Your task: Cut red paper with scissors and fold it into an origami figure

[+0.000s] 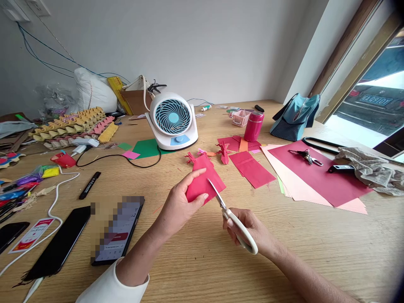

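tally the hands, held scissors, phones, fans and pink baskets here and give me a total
hands, left hand and right hand: 2
scissors, held in the right hand: 1
phones, one lit, one dark, one dark at the left edge: 3
fan: 1
pink basket: 1
total: 8

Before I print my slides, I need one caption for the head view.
Left hand holding red paper, right hand holding white-handled scissors at its edge, with a white fan beyond.
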A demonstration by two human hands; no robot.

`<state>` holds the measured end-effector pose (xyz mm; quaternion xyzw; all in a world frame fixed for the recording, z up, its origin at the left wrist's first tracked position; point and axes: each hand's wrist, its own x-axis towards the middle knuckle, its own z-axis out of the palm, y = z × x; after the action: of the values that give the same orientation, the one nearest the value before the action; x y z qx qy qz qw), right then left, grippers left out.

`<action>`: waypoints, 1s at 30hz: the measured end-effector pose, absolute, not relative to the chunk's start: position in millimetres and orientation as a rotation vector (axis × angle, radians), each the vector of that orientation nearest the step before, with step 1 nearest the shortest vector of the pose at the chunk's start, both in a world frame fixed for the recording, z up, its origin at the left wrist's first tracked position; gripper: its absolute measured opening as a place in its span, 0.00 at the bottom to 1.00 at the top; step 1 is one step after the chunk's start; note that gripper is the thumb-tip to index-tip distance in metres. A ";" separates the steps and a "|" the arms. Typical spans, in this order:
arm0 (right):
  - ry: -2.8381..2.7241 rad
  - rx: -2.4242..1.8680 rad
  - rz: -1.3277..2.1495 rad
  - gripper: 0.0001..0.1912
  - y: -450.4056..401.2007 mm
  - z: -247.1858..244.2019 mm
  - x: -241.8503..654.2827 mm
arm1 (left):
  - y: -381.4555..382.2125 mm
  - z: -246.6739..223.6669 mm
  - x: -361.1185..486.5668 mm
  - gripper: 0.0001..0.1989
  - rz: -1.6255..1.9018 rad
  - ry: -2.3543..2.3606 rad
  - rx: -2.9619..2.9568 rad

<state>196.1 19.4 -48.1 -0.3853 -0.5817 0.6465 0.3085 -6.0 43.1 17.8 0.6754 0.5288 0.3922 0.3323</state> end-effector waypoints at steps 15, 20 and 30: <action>-1.555 -1.048 1.677 0.27 19.7 -49.1 196.9 | 45.7 13.4 -6.7 0.29 1.052 1.351 1.751; -1.510 -1.039 1.670 0.26 20.4 -52.2 197.8 | 48.4 9.0 -4.5 0.30 1.235 1.204 1.544; -1.548 -1.029 1.661 0.25 19.3 -57.4 198.2 | 58.7 -1.0 -18.0 0.17 1.180 1.305 1.363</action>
<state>198.2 19.3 -57.4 -0.3914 -0.5887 0.6315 0.3186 -18.0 58.7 -1.0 0.5493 0.5259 0.4757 0.4421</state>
